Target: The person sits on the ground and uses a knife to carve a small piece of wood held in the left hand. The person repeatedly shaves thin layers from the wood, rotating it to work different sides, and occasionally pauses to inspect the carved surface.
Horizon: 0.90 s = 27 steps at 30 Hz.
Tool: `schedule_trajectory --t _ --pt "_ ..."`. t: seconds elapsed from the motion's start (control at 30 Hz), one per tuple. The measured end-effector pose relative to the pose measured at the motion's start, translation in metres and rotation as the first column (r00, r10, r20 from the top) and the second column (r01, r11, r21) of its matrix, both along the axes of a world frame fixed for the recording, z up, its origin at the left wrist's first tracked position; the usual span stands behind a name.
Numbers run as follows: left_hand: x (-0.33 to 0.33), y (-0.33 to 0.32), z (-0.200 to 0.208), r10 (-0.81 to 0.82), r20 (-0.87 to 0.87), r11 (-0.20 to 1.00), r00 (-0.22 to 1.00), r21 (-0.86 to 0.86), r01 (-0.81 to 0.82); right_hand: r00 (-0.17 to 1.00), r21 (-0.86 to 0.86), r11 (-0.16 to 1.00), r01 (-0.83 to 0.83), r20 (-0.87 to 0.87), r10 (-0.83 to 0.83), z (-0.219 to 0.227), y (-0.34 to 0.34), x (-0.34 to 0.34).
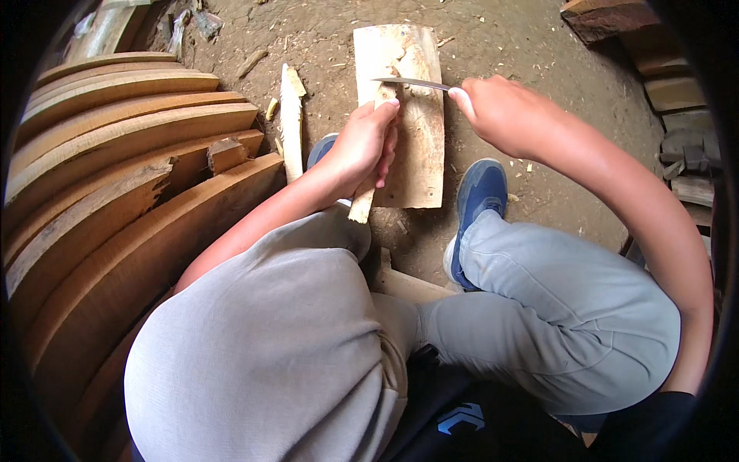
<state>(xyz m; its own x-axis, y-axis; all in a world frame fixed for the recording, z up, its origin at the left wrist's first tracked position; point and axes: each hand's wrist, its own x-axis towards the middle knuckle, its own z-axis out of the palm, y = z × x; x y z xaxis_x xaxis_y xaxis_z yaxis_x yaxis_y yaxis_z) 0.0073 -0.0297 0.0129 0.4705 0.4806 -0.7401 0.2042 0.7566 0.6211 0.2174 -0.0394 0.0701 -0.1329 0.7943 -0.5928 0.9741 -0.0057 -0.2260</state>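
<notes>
My left hand (368,142) is closed round a narrow strip of wood (361,205), which slants up over a flat wooden board (416,165) on the ground. A knife (419,82) is gripped in my right hand (493,112), its handle hidden by the fingers. The blade points left and lies across the upper end of the strip, close above my left thumb. Whether the edge has bitten into the wood is too small to tell. Pale shavings lie on the board near the blade.
Thick curved planks (131,131) are stacked along the left. A long splintered wood piece (292,123) lies on the dirt floor (323,38) left of the board. More timber (673,92) is piled at the right. My blue shoe (483,189) stands beside the board.
</notes>
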Motion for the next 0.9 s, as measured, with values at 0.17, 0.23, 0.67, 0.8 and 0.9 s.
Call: schedule_trajectory --t 0.17,0.23,0.67,0.8,0.9 --pt "-0.002 0.001 -0.005 0.002 0.017 1.000 1.000 -0.023 -0.002 0.997 0.111 0.993 -0.049 0.070 0.041 -0.002 -0.005 0.002" --pt "-0.002 0.002 -0.004 0.007 0.028 1.000 1.000 -0.031 -0.006 0.992 0.188 0.978 -0.096 0.098 0.078 -0.004 -0.005 0.005" --pt "-0.002 0.006 -0.002 -0.007 0.057 0.997 0.998 -0.080 0.012 0.863 0.407 0.784 -0.470 0.401 0.309 -0.025 0.020 -0.004" --pt "-0.005 0.005 -0.003 -0.020 0.046 0.999 0.999 -0.037 0.021 0.935 0.365 0.881 -0.301 0.296 0.197 0.001 0.039 -0.013" --pt "-0.008 0.003 -0.014 -0.052 0.052 0.998 0.997 0.031 0.050 0.986 0.288 0.954 -0.089 0.161 0.043 0.010 0.033 -0.014"
